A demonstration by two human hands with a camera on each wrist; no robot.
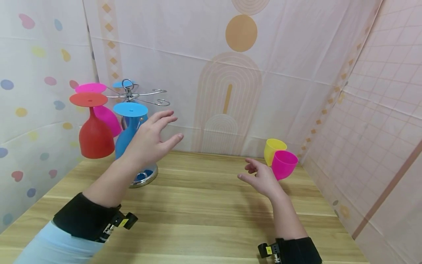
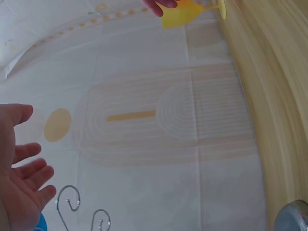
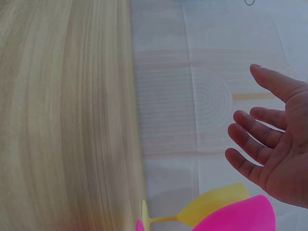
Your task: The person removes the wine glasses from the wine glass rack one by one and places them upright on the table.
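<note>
My left hand (image 1: 150, 137) hangs in the air in front of a metal glass rack (image 1: 130, 96), fingers loosely spread and holding nothing. Upside down on the rack hang a red goblet (image 1: 95, 135), blue goblets (image 1: 131, 109) and pink ones (image 1: 90, 88); my hand partly covers the nearest blue one. Two curled rack arms at the right carry no goblet. My right hand (image 1: 262, 179), relaxed with nothing in it, is just left of an upright pink goblet (image 1: 285, 164). Behind that stands a yellow goblet (image 1: 274, 148), its stem and foot visible in the right wrist view.
The wooden table (image 1: 204, 205) runs back to a patterned cloth (image 1: 184, 73). More cloth hangs along the left and right sides. The rack's round chrome base (image 1: 152, 176) sits on the table at the left, partly behind my left forearm.
</note>
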